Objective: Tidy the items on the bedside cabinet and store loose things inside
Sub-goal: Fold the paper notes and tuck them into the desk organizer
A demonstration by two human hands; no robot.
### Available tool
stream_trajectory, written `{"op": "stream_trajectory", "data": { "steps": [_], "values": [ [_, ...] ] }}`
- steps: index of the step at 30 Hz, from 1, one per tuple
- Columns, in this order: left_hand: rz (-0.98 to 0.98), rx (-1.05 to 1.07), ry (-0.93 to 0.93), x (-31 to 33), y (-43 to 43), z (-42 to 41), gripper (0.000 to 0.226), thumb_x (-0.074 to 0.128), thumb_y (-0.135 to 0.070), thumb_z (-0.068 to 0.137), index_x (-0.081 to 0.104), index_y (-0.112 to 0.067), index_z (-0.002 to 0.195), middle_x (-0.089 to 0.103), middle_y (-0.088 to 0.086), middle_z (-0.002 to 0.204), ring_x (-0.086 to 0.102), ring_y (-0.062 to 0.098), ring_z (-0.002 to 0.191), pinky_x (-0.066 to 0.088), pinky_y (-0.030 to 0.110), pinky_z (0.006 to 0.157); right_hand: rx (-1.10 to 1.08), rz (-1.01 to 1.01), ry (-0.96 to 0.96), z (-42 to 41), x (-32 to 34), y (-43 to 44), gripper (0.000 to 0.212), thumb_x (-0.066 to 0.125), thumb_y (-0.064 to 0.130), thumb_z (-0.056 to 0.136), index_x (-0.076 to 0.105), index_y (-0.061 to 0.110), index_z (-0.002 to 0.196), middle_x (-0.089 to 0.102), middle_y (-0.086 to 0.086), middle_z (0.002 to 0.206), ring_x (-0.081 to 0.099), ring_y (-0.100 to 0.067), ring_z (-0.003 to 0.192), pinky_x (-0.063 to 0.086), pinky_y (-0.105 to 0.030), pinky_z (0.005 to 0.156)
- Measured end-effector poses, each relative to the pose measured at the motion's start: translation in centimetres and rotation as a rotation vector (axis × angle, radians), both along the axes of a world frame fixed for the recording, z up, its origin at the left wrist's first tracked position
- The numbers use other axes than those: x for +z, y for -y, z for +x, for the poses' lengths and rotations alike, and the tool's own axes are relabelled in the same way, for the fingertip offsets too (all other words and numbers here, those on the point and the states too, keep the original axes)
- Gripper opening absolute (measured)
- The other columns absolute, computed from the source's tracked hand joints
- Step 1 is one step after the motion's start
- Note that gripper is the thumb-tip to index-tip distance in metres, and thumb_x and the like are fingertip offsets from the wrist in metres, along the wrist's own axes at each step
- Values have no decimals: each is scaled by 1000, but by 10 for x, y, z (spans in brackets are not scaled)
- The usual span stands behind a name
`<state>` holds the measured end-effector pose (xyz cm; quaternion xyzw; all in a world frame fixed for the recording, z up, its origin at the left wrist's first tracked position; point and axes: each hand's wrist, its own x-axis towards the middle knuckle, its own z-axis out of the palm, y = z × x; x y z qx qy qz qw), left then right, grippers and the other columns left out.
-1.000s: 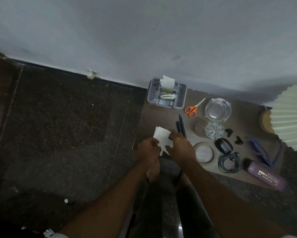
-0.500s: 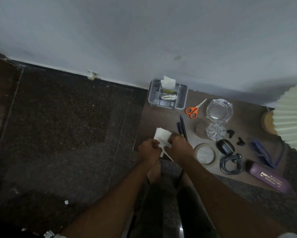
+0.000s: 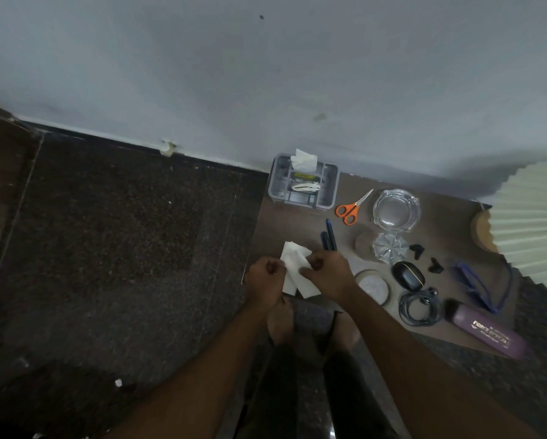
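Observation:
My left hand (image 3: 265, 278) and my right hand (image 3: 327, 274) both grip a white sheet of tissue paper (image 3: 295, 267) over the front left corner of the brown bedside cabinet (image 3: 292, 226). Part of the sheet hangs past the cabinet's front edge. Two dark blue pens (image 3: 329, 236) lie just beyond my right hand. At the back left stands a grey plastic organiser box (image 3: 302, 185) with a white tissue sticking up out of it.
Orange scissors (image 3: 350, 208), a glass ashtray (image 3: 395, 210), a small glass piece (image 3: 389, 248), a round coaster (image 3: 373, 286), a black earbud case (image 3: 407, 275), loose earbuds (image 3: 415, 250), a coiled cable (image 3: 419, 307), a purple bottle (image 3: 487, 334), blue glasses (image 3: 478, 283). A pleated lampshade (image 3: 532, 223) overhangs the right.
My hands have shifted slightly on the tissue paper, drawing it nearer the cabinet's front edge; the sheet looks more folded between my fingers. Other items have not moved.

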<state>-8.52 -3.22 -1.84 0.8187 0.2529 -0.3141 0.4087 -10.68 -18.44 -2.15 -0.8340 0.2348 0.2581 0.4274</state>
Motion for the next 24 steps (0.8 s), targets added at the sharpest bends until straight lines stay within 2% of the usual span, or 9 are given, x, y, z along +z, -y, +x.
{"op": "stream_trajectory", "data": {
  "steps": [4,7,9,13,17,19,22,24],
  "values": [
    [-177,231,-85,5,5,9,15,59,-26,98,68,-15,104,73,11,105,71,24,90,60,41,80,-225,232,5,7,14,4,9,81,17,80,73,15,75,73,0,80,68,-14,77,55,-31,68],
    [-359,351,-168,8,9,22,21,64,-31,96,71,-12,102,75,12,100,73,30,91,61,43,80,-369,382,-1,16,23,9,6,79,12,83,74,11,81,75,-1,82,71,-15,76,55,-25,59],
    [-433,365,-177,13,12,32,16,70,-28,92,73,-13,96,76,13,98,74,31,90,62,44,80,-445,437,3,23,29,13,7,79,9,83,73,5,86,75,-2,82,72,-13,73,55,-21,55],
    [-474,242,-105,27,23,49,5,74,-18,88,75,-15,92,76,14,104,76,29,89,61,32,67,-474,457,41,35,39,24,6,78,7,83,73,9,83,74,5,74,70,-5,64,51,-18,51],
    [-483,165,-22,45,37,66,26,70,-9,91,70,3,114,73,22,111,71,39,103,60,48,88,-522,506,100,47,50,33,15,77,0,82,72,14,79,75,4,73,71,-6,64,54,-21,57],
    [-486,154,1,55,44,74,31,68,-7,92,67,6,120,71,23,115,70,41,104,57,54,92,-516,518,126,51,55,41,16,77,1,83,71,15,76,73,6,69,69,-5,61,53,-20,55],
    [-488,154,19,67,53,86,31,69,-8,92,67,2,122,73,19,114,73,34,100,59,53,89,-481,483,151,54,59,54,24,79,8,83,66,19,65,68,11,56,60,3,45,42,-10,41],
    [-504,167,20,73,59,92,32,69,-8,92,67,0,123,73,16,116,74,30,100,60,49,89,-456,466,155,57,60,62,22,81,13,81,70,20,64,71,9,61,63,2,49,44,-11,46]
  ]
}}
